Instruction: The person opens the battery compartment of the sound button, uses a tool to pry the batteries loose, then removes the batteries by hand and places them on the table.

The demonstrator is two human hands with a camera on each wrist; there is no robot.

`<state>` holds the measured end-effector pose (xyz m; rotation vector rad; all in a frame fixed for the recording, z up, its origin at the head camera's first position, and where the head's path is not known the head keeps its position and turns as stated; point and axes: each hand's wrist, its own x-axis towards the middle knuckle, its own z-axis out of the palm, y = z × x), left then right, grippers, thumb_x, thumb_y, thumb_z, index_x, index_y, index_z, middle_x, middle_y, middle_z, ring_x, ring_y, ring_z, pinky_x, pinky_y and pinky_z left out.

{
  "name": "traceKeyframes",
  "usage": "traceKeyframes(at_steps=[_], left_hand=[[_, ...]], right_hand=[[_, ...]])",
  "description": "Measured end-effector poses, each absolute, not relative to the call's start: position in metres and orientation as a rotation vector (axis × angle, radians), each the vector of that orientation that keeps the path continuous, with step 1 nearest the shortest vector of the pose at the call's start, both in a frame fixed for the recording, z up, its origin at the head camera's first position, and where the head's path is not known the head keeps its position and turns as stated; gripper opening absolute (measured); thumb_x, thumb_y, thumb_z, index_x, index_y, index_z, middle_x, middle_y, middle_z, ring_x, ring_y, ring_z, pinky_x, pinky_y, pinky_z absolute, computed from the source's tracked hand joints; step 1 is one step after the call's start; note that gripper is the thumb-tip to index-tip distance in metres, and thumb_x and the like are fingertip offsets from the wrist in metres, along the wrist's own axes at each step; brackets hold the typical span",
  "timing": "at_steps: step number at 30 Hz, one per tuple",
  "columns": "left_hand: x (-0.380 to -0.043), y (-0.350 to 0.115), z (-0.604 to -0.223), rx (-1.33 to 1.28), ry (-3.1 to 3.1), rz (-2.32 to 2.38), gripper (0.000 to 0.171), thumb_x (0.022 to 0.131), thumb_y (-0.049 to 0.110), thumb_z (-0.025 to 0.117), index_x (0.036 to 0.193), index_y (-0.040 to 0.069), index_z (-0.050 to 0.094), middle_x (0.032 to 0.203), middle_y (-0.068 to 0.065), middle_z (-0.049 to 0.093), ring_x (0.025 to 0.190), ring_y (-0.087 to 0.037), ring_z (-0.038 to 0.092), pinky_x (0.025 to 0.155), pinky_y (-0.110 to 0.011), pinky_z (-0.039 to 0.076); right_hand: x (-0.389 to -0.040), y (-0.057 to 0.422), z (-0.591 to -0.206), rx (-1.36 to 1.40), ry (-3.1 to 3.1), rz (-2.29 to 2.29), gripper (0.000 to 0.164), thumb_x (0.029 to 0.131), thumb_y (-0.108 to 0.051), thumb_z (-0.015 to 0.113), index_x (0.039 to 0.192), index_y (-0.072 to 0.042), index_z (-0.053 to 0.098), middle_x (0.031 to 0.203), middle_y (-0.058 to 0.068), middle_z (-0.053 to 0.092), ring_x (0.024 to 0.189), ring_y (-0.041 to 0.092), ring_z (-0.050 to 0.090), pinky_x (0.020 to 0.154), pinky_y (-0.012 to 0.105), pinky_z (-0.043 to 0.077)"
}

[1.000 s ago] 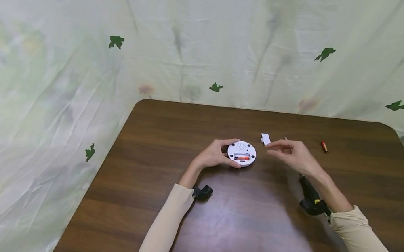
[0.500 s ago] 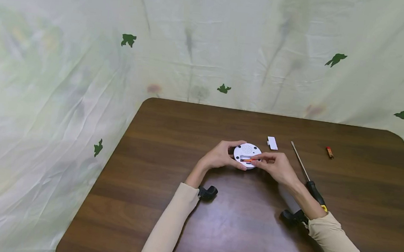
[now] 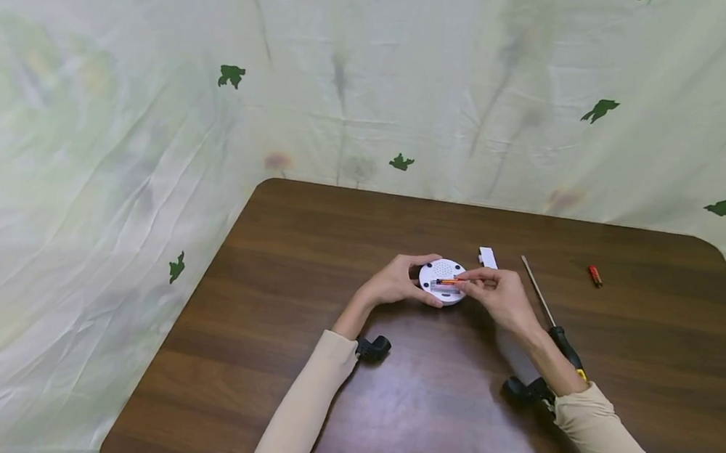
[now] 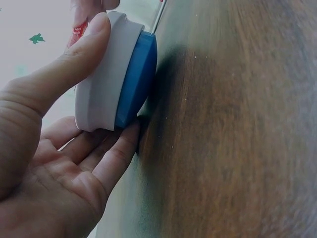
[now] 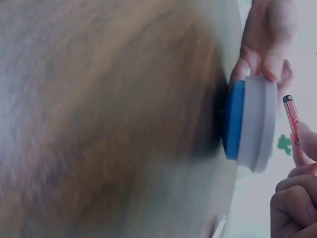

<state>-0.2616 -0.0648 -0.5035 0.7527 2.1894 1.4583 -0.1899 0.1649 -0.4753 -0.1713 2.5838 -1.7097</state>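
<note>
My left hand [image 3: 392, 282] holds a round white device [image 3: 443, 269] by its edge, with the perforated underside and battery compartment facing up. Its lower part is blue [image 5: 234, 120], as both wrist views show. Just above the compartment, my right hand [image 3: 499, 296] pinches a small red battery with a black end [image 5: 291, 113] between thumb and fingertips. In the right wrist view the battery is apart from the device. The left thumb [image 4: 81, 57] lies on the white side in the left wrist view, while other fingers support it from beneath.
Behind the right hand lies a small white battery cover [image 3: 487, 257]. A screwdriver [image 3: 563, 344] with a black and yellow handle lies beside the right forearm. Farther right is another red battery [image 3: 595, 276]. The brown wooden table [image 3: 309, 236] ends at a patterned cloth backdrop.
My right hand has moved left from near the white cover to the device. The battery that was in the compartment is now raised in its fingers. The left hand keeps its hold.
</note>
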Motion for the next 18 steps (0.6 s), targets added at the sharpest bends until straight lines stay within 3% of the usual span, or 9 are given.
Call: traceKeyframes(at_steps=[10,14,18], left_hand=[[-0.262,-0.064,-0.503,0.713,2.178,1.481,0.088,0.074,0.012,0.094,0.152,0.007,0.053,0.143,-0.011,0.064,0.113,-0.011,0.061,0.089,-0.018,0.052],[-0.262,-0.064,-0.504,0.715,2.183,1.478,0.089,0.073,0.012,0.095,0.152,0.006,0.052,0.144,-0.011,0.063,0.115,-0.012,0.062,0.089,-0.018,0.05],[-0.261,-0.064,-0.503,0.718,2.198,1.465,0.089,0.074,0.013,0.095,0.152,0.007,0.052,0.145,-0.01,0.063,0.117,-0.012,0.062,0.092,-0.018,0.049]], right_hand=[[-0.183,0.199,-0.463,0.004,2.652,-1.663,0.033,0.094,-0.03,0.079,0.111,-0.002,0.078,0.08,-0.005,0.065,0.072,0.005,0.045,0.058,0.023,0.037],[-0.18,0.223,-0.459,0.061,2.674,-1.67,0.039,0.095,-0.035,0.077,0.113,-0.001,0.078,0.086,-0.003,0.069,0.073,0.008,0.042,0.058,0.026,0.036],[-0.177,0.252,-0.454,0.161,2.729,-1.619,0.047,0.095,-0.044,0.074,0.118,-0.003,0.077,0.095,-0.015,0.074,0.078,0.008,0.046,0.062,0.024,0.039]])
